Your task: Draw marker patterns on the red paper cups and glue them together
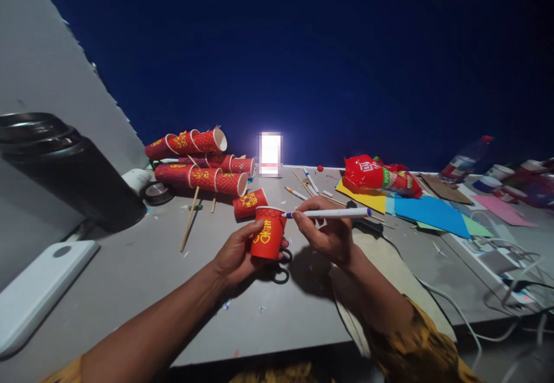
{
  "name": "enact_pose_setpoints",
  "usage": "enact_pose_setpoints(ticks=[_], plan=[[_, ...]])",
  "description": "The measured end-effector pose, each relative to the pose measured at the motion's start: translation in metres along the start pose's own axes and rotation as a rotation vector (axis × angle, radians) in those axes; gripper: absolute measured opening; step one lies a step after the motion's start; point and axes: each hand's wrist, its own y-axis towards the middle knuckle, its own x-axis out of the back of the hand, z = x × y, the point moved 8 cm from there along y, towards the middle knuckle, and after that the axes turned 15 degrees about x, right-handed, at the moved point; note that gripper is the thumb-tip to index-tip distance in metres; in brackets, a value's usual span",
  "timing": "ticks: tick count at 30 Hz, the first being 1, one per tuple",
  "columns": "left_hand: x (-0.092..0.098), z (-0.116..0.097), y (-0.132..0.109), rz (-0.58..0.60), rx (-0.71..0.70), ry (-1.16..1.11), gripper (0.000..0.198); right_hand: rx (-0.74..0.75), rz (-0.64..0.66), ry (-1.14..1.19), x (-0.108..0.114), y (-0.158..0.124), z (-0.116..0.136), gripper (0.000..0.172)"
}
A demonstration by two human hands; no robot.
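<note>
My left hand (242, 252) is wrapped round a red paper cup (267, 241) with yellow printing, holding it upright over the table. In my right hand (325, 234) is a white felt-tip pen (335, 213) with a purple end, pinched between thumb and fingers. Its tip is at the cup's right side, near the rim; whether it touches cannot be made out. Behind the held cup lies another red paper cup (249, 203) on its side. Black scissors handles (280, 274) show on the table below, the rest of the scissors being hidden.
Rows of nested red cups (201, 179) lie at the back left, with a wooden stick (190, 219) before them. A black thermos (69, 169) stands left. Rightward are a red snack bag (381, 176), coloured paper (428, 214), a glue gun (367, 226) and a power strip (489, 265) with cables.
</note>
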Motion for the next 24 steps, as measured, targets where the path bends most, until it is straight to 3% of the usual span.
enact_pose_setpoints(ticks=[14, 24], plan=[[0.0037, -0.0005, 0.0014, 0.005, -0.016, 0.0, 0.04, -0.037, 0.025, 0.067, -0.0039, -0.0003, -0.0014, 0.01], [0.0025, -0.0037, -0.001, 0.041, -0.02, -0.016, 0.043, -0.017, -0.011, -0.015, 0.0018, -0.0001, -0.0048, 0.01]])
